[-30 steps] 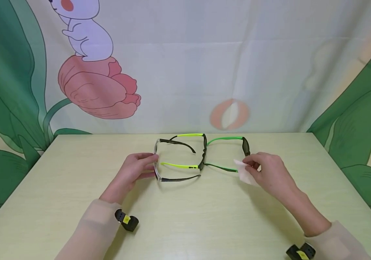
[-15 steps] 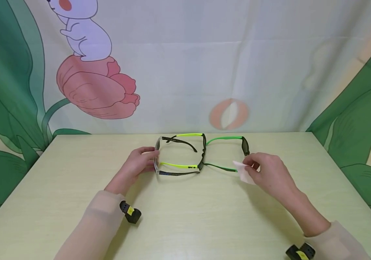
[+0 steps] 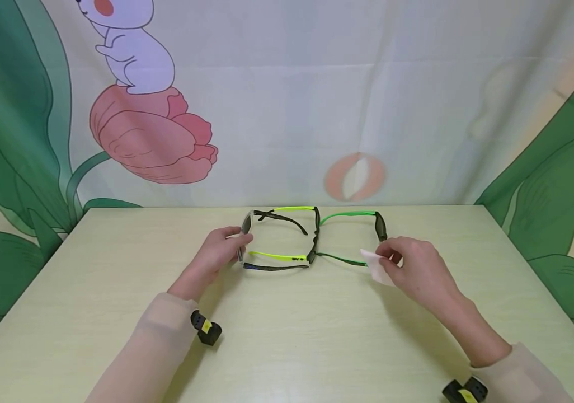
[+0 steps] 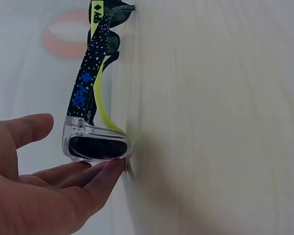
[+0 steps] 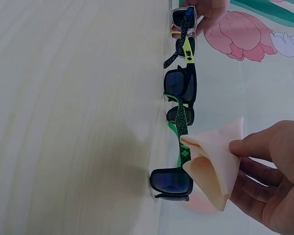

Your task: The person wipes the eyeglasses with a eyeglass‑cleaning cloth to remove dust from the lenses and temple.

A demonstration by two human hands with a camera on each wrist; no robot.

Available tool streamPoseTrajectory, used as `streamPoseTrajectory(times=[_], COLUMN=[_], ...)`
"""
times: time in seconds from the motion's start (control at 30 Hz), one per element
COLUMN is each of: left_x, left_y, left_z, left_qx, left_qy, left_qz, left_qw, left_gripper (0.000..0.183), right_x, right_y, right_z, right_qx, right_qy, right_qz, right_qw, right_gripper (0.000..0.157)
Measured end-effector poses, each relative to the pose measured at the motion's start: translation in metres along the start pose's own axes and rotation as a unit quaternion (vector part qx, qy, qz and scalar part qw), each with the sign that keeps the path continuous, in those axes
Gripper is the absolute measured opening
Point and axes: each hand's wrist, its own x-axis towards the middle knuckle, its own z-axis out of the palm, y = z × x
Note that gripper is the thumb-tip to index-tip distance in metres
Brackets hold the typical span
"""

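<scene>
Compared with a second ago, the clear-framed sunglasses (image 3: 246, 224) sit slightly farther right and farther from the person, and the left hand (image 3: 215, 252) is over with them, while the right hand (image 3: 418, 266) looks unchanged. The clear pair stands on the table at centre, lenses facing left, its dark speckled arms unfolded to the right. It is probably light and stiff, with smooth, rather slippery plastic and lenses that would smudge or scratch; the rim or the hinge corners look like the best hold, and the thin arms could flex if pressed. The left fingers are extended, touching the front, with the thumb spread well away in the left wrist view; I see no grip there.

Right thumb and fingers pinch a folded pale cloth (image 5: 220, 152), likely soft, limp and nearly weightless, best held by a corner as it is. It hangs just beside the green-armed sunglasses (image 3: 349, 214); whether it touches them I cannot tell. Between the two pairs stand the yellow-armed sunglasses (image 3: 287, 258), whose arms overlap the clear pair's in the head view. Beneath lies the pale wooden table (image 3: 297, 341), and behind it hangs a printed curtain (image 3: 267, 112)
</scene>
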Motion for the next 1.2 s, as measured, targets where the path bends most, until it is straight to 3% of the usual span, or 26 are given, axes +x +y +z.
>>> streamPoseTrajectory(times=[0.33,0.5,0.67,0.77,1.0,1.2], left_x=[-0.004,-0.007,-0.012,-0.014,-0.019,-0.019], left_y=[0.002,0.004,0.009,0.012,0.015,0.017], left_z=[0.003,0.008,0.023,0.032,0.051,0.068], left_qx=[0.074,0.137,0.189,0.21,0.272,0.351], left_qy=[0.016,0.049,0.09,0.094,0.037,-0.01], left_qz=[0.009,0.054,0.142,0.192,0.266,0.316], left_qw=[0.9971,0.9879,0.9675,0.9541,0.9241,0.8815], left_gripper=[0.072,0.071,0.059,0.045,0.027,0.02], right_x=[0.0,-0.001,0.0,0.0,-0.001,-0.003], right_y=[0.0,0.0,0.0,-0.001,-0.001,0.0], right_z=[0.0,0.0,0.0,0.001,0.003,0.005], right_qx=[0.0,0.003,0.009,0.016,0.032,0.036], right_qy=[-0.006,-0.005,-0.002,-0.003,-0.007,-0.002], right_qz=[0.002,0.001,-0.004,-0.005,-0.003,-0.012], right_qw=[1.0,1.0,1.0,1.0,0.999,0.999], right_gripper=[0.011,0.011,0.014,0.017,0.013,0.013])
